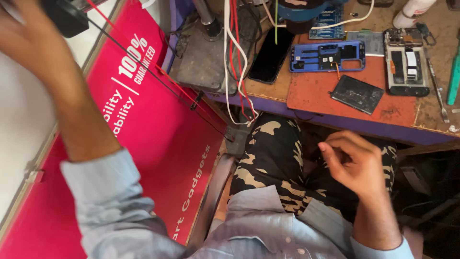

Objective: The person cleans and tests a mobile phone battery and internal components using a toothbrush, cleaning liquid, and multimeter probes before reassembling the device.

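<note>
With the left hand [24, 33] raised at ten o'clock against a black box [64, 17], grip untellable, and the right hand [357, 160] loosely curled, empty: risked snagging the red wires [158, 72], dragging worktop [335, 91] parts off.

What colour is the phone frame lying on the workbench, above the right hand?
Blue; the phone frame shows best in the head view, lying on the workbench.

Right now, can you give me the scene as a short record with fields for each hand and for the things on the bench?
left hand: raised, next to a black block with red and black leads; grip unclear
right hand: loosely curled over the lap, holding nothing
bench: orange mat at its front edge
on mat: blue phone frame, dark flat battery
beside mat: black phone, opened phone
</note>
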